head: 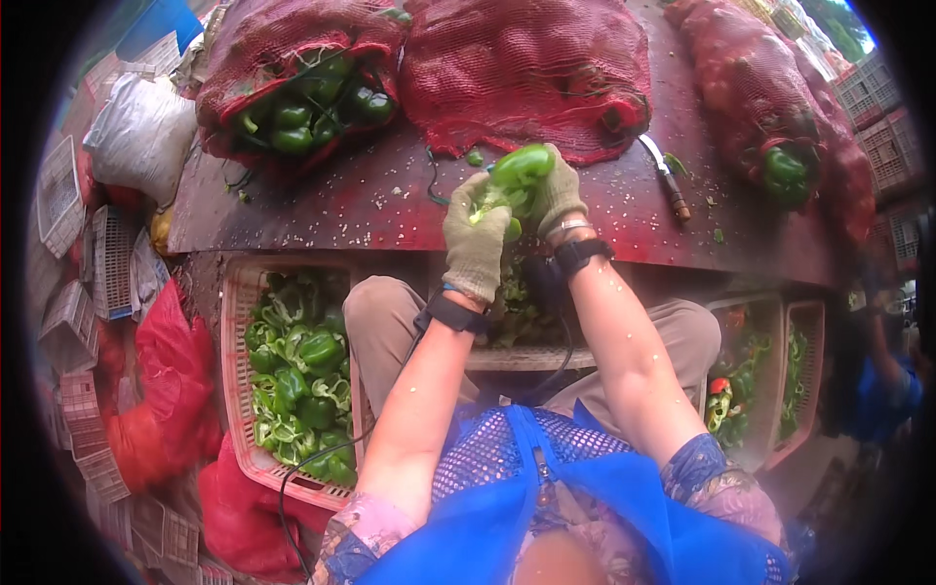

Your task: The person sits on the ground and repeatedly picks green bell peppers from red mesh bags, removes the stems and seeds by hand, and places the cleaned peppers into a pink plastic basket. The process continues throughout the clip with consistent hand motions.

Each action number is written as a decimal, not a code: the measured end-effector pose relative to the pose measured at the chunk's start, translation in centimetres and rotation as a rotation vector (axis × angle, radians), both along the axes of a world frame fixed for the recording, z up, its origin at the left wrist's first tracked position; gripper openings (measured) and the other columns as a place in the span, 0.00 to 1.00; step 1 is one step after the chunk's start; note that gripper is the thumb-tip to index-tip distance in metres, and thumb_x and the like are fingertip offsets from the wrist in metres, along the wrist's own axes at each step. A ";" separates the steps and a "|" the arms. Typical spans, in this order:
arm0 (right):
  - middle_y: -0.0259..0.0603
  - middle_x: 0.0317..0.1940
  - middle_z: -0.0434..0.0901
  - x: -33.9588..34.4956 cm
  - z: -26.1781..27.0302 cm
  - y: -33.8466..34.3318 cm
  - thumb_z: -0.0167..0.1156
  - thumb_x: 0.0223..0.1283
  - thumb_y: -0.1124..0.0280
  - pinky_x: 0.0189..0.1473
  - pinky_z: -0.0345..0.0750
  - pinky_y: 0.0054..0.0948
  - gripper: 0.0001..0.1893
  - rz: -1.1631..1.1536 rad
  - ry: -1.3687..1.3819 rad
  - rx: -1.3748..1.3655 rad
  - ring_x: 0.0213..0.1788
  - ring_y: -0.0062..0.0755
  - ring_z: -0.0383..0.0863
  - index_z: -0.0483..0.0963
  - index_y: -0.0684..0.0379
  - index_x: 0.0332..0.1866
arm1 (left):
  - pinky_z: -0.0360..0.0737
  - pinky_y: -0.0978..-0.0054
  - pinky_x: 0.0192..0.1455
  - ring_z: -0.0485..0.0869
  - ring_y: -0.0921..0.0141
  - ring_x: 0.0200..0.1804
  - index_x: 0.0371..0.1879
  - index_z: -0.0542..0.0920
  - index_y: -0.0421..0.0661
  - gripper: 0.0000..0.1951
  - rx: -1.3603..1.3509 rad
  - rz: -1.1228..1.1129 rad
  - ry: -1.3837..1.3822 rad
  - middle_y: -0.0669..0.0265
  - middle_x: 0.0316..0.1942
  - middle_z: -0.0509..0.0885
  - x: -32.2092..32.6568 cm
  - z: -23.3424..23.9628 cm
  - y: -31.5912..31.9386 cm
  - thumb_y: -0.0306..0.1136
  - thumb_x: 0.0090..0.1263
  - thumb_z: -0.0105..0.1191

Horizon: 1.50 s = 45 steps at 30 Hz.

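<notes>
Both my hands wear knitted gloves and hold pieces of green bell pepper over the front of a red table (314,212). My right hand (561,189) grips a smooth green bell pepper (523,167) from its right side. Pale, torn-looking pepper flesh (488,205) shows in the fingers of my left hand (474,238); whether it is still joined to the pepper cannot be told. To the right of my hands lies a curved knife (667,181) with a wooden handle. White seeds are scattered over the tabletop.
Red mesh sacks stand along the table's back: an open one (300,80) showing peppers, a middle one (519,66), another (753,88) at right. A crate (230,365) of split peppers is left of my knees; more crates (801,380) stand right. A person (888,387) is far right.
</notes>
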State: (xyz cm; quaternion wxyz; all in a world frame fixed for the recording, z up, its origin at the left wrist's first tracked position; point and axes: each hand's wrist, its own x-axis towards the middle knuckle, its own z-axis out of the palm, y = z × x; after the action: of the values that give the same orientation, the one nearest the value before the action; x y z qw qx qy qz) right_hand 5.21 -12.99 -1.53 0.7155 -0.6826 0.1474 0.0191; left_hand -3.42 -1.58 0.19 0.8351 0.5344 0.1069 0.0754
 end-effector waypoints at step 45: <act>0.49 0.26 0.80 -6.5 7.1 17.9 0.63 0.60 0.62 0.36 0.78 0.43 0.13 0.398 -0.167 -0.035 0.30 0.51 0.81 0.79 0.62 0.40 | 0.77 0.78 0.48 0.80 0.74 0.44 0.53 0.81 0.37 0.15 0.098 0.268 -0.003 0.63 0.45 0.84 -14.1 7.0 20.0 0.29 0.69 0.59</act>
State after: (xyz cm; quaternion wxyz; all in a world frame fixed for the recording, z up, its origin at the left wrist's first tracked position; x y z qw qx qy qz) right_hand -1.34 4.92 5.57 0.6953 -0.7099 -0.0498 0.1009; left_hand -17.48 18.39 7.15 0.7906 0.5553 0.1724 0.1922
